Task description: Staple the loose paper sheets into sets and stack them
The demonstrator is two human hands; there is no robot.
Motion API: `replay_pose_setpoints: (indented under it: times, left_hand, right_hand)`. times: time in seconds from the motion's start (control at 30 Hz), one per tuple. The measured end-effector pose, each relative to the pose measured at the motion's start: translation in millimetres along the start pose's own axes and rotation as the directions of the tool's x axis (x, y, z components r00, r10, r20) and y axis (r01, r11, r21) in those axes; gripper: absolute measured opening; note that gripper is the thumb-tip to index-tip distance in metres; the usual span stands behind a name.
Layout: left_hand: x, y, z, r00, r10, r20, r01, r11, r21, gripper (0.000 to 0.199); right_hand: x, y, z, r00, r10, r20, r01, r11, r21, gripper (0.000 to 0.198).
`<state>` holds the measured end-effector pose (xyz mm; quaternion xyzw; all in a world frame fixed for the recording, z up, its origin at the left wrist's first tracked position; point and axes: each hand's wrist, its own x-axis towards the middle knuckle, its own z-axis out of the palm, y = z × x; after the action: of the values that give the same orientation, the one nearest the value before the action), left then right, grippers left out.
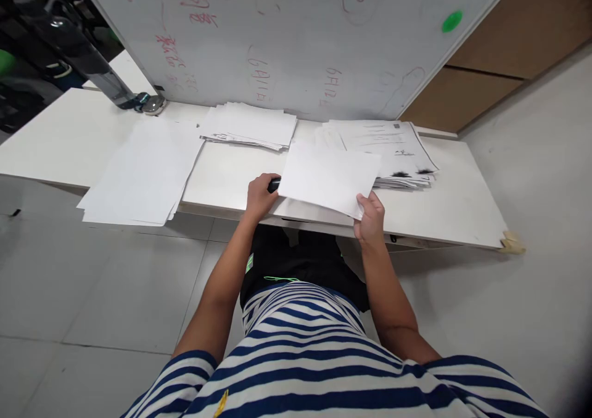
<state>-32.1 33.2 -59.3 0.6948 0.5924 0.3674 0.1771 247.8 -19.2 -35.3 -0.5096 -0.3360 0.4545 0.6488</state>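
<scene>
My left hand [262,197] is closed around a small black stapler-like tool [274,185], whose body is mostly hidden by the fingers and the paper. Its visible end meets the left edge of a white sheet of paper [329,179]. Whether the sheet is single or several together, I cannot tell. At the sheet's lower right corner, my right hand [370,217] pinches it with the thumb on top. The paper is held just over the table's front part, tilted a little, and its far right side overlaps a stack of printed sheets [382,143].
A narrow white table [222,184] runs across. Blank paper [143,171] overhangs its front edge at left; another paper stack [250,125] lies behind my left hand. A whiteboard [296,48] with red writing stands at the back, a dark upright device [87,54] at far left.
</scene>
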Motion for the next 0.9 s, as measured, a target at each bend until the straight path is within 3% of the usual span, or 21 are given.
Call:
replay_pose_setpoints:
  times: [0.1,0.23,0.37,0.47,0.57,0.63,0.7,0.8,0.9]
  left_hand:
    - [0,1,0,1.000,-0.019,0.003,0.019,1.000,-0.009,0.032]
    - [-1,2,0,1.000,0.014,0.004,-0.014,1.000,-0.024,0.035]
    - [-2,2,0,1.000,0.014,0.005,-0.014,1.000,0.007,0.035]
    - [-3,2,-2,1.000,0.015,0.021,-0.015,1.000,0.019,0.033]
    - [-4,3,-5,1.000,0.012,0.023,-0.013,1.000,0.018,0.033]
    - [-5,3,-6,1.000,0.002,0.011,-0.002,1.000,0.009,0.033]
    - [-5,3,-6,1.000,-0.002,0.002,0.002,1.000,-0.005,0.033]
    - [-5,2,-5,1.000,0.004,-0.005,-0.004,1.000,-0.028,0.031]
    - [-3,3,-4,1.000,-0.005,-0.013,0.004,0.999,-0.048,0.030]
  right_hand:
    - [24,-6,50,0.991,0.007,0.134,-0.004,1.000,-0.027,0.030]
    - [84,1,137,0.952,0.073,0.299,-0.041,0.993,-0.111,0.024]
    - [141,17,216,0.947,0.195,0.255,-0.105,0.939,-0.327,0.015]
    - [156,23,243,0.968,0.159,0.193,-0.056,0.891,-0.451,0.032]
    - [146,26,230,0.982,-0.031,0.187,0.126,0.843,-0.523,0.057]
    - [134,27,203,0.934,-0.224,0.277,0.352,0.696,-0.625,0.061]
    - [122,26,167,0.852,-0.343,0.396,0.522,0.499,-0.692,0.057]
    - [112,15,106,0.816,-0.394,0.423,0.553,0.319,-0.770,0.051]
    - [113,0,49,0.855,-0.403,0.326,0.439,0.229,-0.869,0.050]
